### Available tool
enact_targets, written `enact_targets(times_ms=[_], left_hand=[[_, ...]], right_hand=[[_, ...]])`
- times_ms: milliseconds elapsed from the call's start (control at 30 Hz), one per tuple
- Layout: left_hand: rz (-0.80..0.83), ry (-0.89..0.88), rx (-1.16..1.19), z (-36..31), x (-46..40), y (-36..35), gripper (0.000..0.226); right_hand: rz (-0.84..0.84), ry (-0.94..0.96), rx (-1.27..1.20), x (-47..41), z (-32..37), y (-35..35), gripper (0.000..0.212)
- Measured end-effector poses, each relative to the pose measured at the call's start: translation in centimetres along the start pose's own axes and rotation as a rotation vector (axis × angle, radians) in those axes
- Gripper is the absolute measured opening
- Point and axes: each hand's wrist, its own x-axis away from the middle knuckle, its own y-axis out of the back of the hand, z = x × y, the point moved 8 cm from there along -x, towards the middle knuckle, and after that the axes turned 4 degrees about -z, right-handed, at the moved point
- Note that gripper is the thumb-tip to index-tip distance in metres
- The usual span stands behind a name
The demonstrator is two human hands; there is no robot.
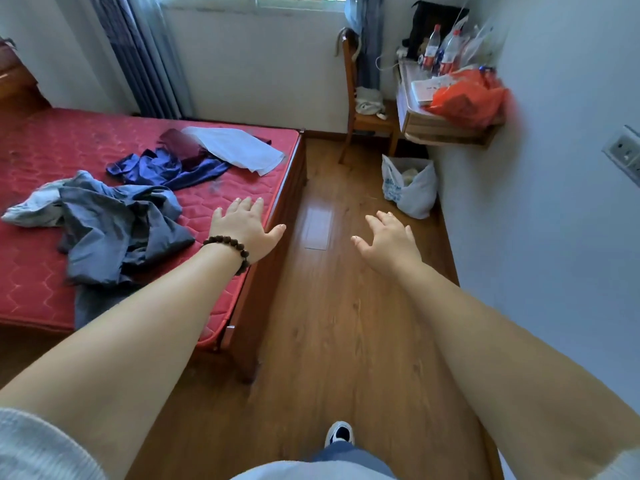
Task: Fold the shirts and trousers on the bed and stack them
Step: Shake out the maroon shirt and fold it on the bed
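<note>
- I see the grey trousers (114, 233) crumpled on the bed (41, 306), left of my left hand (247, 230), nearer that grip.
- Both grips released; right hand (388, 237) over the floor (329, 341).

Both bare arms stretched forward, palms down. Left hand (246, 227) far left of centre, fingers straight and slightly spread, thumb out to the right, dark bead bracelet (231, 248) on wrist. Right hand (389, 237) to its right, well apart, fingers spread and relaxed, holding nothing. Pale sleeves pushed up near elbows.
</note>
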Motion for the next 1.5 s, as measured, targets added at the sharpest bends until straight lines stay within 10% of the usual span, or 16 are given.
enact_targets(times_ms=[700,1500], left_hand=[[0.071,0.085,0.059,-4.0,-36.4,-8.7,0.078],[0.078,0.619,0.087,16.0,-66.6,-10.6,0.076]], right_hand=[[0.117,0.066,0.056,-39.2,-5.1,-5.8,0.063],[0.231,0.612,0.029,-84.3,20.2,-15.4,0.061]])
